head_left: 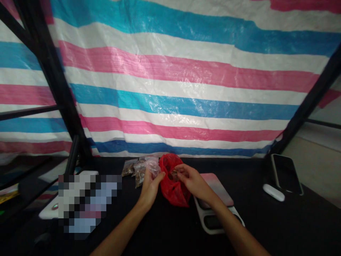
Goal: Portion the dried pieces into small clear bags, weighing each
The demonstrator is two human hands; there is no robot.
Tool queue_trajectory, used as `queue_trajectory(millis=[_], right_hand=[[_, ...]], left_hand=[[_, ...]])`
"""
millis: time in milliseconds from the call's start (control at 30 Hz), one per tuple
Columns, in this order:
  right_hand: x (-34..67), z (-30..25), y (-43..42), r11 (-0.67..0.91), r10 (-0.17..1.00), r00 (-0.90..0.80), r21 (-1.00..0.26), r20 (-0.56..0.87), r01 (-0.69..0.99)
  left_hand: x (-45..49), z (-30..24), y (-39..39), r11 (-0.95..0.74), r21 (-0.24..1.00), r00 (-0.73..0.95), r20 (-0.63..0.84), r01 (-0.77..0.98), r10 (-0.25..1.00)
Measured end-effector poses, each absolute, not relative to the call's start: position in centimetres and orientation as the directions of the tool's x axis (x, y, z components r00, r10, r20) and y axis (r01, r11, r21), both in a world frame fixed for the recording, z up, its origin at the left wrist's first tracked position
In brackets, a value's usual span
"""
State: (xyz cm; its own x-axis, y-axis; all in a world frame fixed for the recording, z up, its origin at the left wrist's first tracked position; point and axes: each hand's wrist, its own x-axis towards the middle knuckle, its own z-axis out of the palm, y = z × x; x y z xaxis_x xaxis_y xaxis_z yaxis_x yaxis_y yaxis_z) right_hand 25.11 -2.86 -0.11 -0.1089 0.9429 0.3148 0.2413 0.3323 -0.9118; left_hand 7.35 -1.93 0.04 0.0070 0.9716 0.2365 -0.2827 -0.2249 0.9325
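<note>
My left hand (150,185) is closed on a clear plastic bag (152,164), thumb pointing toward the red bag. Just right of it, a red plastic bag (174,195) lies with its mouth open and brownish contents inside. Over that mouth, my right hand (190,178) has its fingers pinched together; whatever is between the fingertips is too small to make out. Several small clear zip bags (129,168) with brown pieces lie behind and left of my left hand. Under my right forearm is a white kitchen scale (217,186), partly covered by the arm.
A phone (286,174) leans at the right, with a white earbud case (274,192) beside it. At the left lie a white device (49,209) and a blurred-out item. Black frame posts (57,85) and a striped plastic sheet (181,96) bound the black table (162,234).
</note>
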Motion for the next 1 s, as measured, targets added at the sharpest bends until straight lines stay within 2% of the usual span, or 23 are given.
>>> queue_trajectory(millis=[133, 233, 333, 500, 700, 833, 1000], right_hand=[[25.2, 0.5, -2.6, 0.358, 0.934, -0.074, -0.915, 0.351, 0.183], [24.7, 1.2, -3.1, 0.394, 0.918, -0.102, -0.913, 0.384, 0.106], [24.1, 1.4, -3.7, 0.388, 0.915, -0.160, -0.915, 0.369, 0.107], [23.5, 1.0, -4.2, 0.394, 0.916, -0.163, -0.899, 0.367, 0.191], [24.0, 1.2, -4.0, 0.472, 0.880, -0.194, -0.842, 0.433, 0.261], [24.2, 1.4, -4.1, 0.547, 0.834, -0.277, -0.782, 0.477, 0.300], [23.9, 1.7, -4.4, 0.572, 0.816, -0.193, -0.713, 0.544, 0.406]], left_hand=[[7.1, -1.0, -1.1, -0.459, 0.888, 0.037, 0.458, 0.020, 0.888], [6.8, -2.0, -0.9, -0.572, 0.769, 0.151, 0.554, 0.285, 0.819], [6.6, -2.3, -1.1, -0.632, 0.646, 0.235, 0.596, 0.428, 0.768], [6.7, -1.7, -1.9, -0.678, 0.596, 0.238, 0.650, 0.430, 0.722], [6.7, -2.1, -1.4, -0.636, 0.700, 0.266, 0.578, 0.325, 0.771], [6.7, -2.5, -0.9, -0.595, 0.704, 0.216, 0.558, 0.387, 0.801], [6.8, -2.0, -1.2, -0.600, 0.666, 0.217, 0.569, 0.444, 0.793]])
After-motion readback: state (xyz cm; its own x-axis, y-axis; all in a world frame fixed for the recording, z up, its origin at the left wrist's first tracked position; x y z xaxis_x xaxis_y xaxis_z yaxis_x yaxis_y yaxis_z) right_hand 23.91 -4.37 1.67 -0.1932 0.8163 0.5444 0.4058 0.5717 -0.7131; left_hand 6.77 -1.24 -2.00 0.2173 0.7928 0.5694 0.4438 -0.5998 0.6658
